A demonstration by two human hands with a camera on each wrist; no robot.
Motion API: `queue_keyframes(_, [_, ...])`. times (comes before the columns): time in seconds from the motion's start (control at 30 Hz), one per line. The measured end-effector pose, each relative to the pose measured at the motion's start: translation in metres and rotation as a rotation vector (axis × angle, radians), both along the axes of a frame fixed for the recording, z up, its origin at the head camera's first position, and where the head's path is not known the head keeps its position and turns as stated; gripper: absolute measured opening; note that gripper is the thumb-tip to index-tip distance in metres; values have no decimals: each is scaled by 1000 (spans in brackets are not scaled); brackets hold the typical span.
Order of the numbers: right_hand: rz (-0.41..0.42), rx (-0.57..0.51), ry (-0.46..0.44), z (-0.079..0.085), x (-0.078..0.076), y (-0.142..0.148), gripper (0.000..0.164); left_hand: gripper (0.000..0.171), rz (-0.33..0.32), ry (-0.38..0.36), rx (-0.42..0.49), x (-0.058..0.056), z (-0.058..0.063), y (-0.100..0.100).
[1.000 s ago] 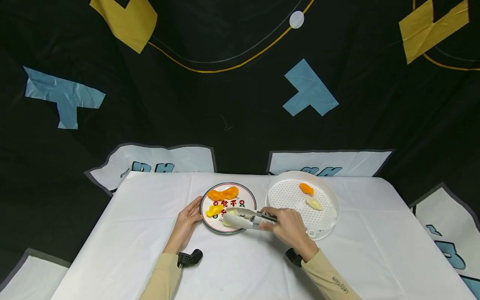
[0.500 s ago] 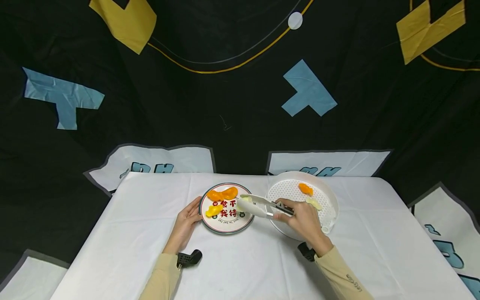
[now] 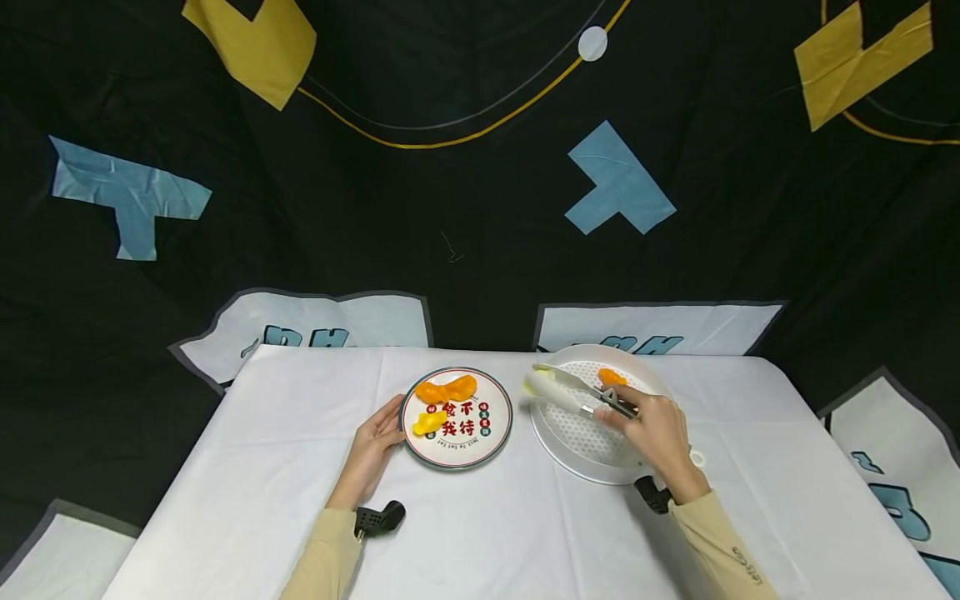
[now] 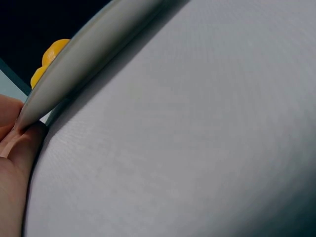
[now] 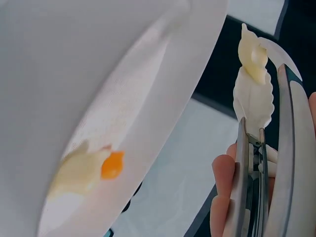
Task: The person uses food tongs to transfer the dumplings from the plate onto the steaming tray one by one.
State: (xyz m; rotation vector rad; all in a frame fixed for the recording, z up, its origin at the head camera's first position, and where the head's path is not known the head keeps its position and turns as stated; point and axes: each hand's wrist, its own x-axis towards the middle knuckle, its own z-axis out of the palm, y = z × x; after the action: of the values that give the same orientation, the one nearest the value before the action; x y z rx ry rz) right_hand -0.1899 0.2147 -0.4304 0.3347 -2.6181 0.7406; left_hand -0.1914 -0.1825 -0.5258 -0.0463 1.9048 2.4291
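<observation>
My left hand (image 3: 372, 450) holds the left rim of a round white plate (image 3: 461, 457) with red lettering, thumb on top and fingers beneath. Lumpy orange pieces (image 3: 447, 389) and a yellow piece (image 3: 429, 422) lie on the plate. My right hand (image 3: 658, 433) grips metal tongs (image 5: 253, 101) with white scalloped ends. Between those ends is a small pale yellow piece (image 5: 253, 53) with a narrow tip, held above the left edge of a white perforated tray (image 3: 562, 454). In the tray lie an orange piece (image 3: 611, 377) and another pale piece (image 5: 79, 170), hidden by my hand in the head view.
Plate and tray stand side by side on a table with a white cloth (image 3: 465, 533), a narrow gap between them. A small ring tab (image 3: 698, 458) shows beside my right wrist. Behind the table hangs a black backdrop (image 3: 420, 242) with blue and yellow shapes.
The tongs have carried the pale yellow piece off the plate, rightward to over the tray's edge. My right hand moved right with them. My left hand keeps its hold on the plate.
</observation>
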Motion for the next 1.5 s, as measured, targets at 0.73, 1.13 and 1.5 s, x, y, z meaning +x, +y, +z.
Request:
queue_keyframes(0.73, [-120,50,-66,-18,-16,39,37,65,2,-31,21,0,0,-1])
queue_keyframes(1.13, [-162,108,-137,-23,-20,46,49,65,1,-23,25,1,2,0])
queue_keyframes(1.5, [-159,121,-159,-24,-22,47,56,65,6,-32,20,1,1,-1])
